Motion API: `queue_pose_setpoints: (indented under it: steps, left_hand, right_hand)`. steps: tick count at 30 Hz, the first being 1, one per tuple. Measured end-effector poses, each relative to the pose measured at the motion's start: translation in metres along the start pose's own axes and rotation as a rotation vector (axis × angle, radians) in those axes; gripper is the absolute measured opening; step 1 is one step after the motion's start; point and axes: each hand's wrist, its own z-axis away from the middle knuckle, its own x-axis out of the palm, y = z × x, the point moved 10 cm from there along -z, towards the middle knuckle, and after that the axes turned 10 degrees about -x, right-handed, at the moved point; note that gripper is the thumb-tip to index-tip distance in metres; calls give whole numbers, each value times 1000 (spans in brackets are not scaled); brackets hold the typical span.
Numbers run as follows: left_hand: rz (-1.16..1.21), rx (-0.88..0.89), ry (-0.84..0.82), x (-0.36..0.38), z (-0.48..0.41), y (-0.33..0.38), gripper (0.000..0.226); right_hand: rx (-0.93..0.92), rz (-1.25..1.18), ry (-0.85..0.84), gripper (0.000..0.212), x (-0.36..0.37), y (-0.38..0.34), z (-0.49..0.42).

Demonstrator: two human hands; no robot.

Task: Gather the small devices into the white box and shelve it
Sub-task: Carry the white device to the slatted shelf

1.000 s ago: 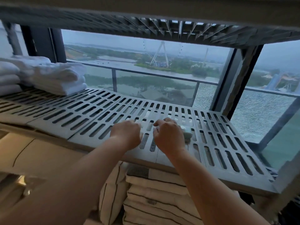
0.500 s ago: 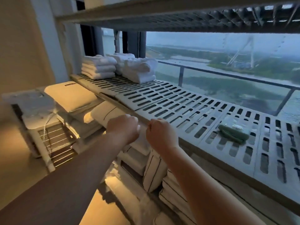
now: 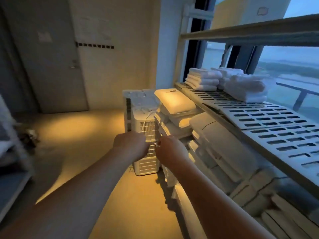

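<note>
Neither the white box nor any small device is in the head view now. Both my arms reach forward over the floor. My left hand (image 3: 129, 144) is curled into a fist, back up, with nothing seen in it. My right hand (image 3: 170, 150) is close beside it, fingers curled toward the left hand, and nothing shows in its grip. Both hands hover in front of a white grilled appliance (image 3: 146, 130) and to the left of the slatted grey shelf (image 3: 259, 118).
Folded white towels (image 3: 203, 78) lie at the shelf's far end. Stacked pillows (image 3: 176, 102) and striped cushions fill the space below it. A yellowish carton (image 3: 241, 12) sits on the upper shelf. A closed door (image 3: 51, 66) is at the back left, with lit floor before it.
The view has swung left, away from the window. The green device on the shelf has left the frame. Both hands pulled back off the shelf and stay curled.
</note>
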Motion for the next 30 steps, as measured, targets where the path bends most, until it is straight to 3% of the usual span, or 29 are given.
queue_pose_setpoints:
  steps: [6, 16, 24, 30]
  left_hand:
    - [38, -180, -77, 18, 34, -168, 27]
    - [3, -458, -76, 26, 125, -433, 35]
    - [-65, -735, 15, 8, 224, -588, 32]
    - [-135, -951, -41, 0, 294, -683, 36]
  right_hand:
    - [-167, -22, -54, 28, 68, -152, -34]
    - [-437, -112, -156, 32, 152, -422, -45]
    - [-694, -177, -252, 32, 188, -607, -16]
    - [-892, -218, -253, 25, 214, -721, 15]
